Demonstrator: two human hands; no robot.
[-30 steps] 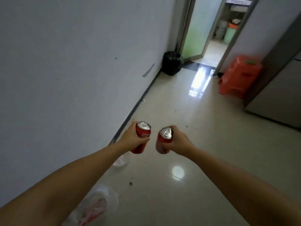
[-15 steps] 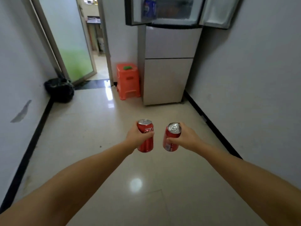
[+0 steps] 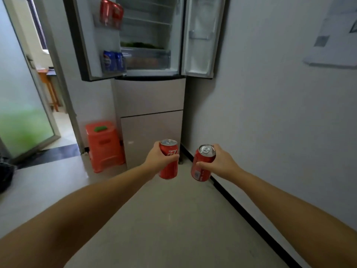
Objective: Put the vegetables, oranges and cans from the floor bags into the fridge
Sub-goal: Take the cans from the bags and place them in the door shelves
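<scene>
My left hand grips a red can, held upright. My right hand grips a second red can, tilted slightly left. Both cans hang at waist height in front of the fridge, which stands ahead with both upper doors open. The left door carries red cans on its upper shelf and blue cans on its lower shelf. Green vegetables lie on a shelf inside, above a clear drawer. The floor bags are out of view.
An orange plastic stool with a green item on top stands left of the fridge. A glass door opens at the far left, with a black bag at the left edge. A white wall runs along the right.
The view has swung from the left wall round to the fridge and closer to it. Its open upper compartment now shows in full. Both hands still hold their cans.
</scene>
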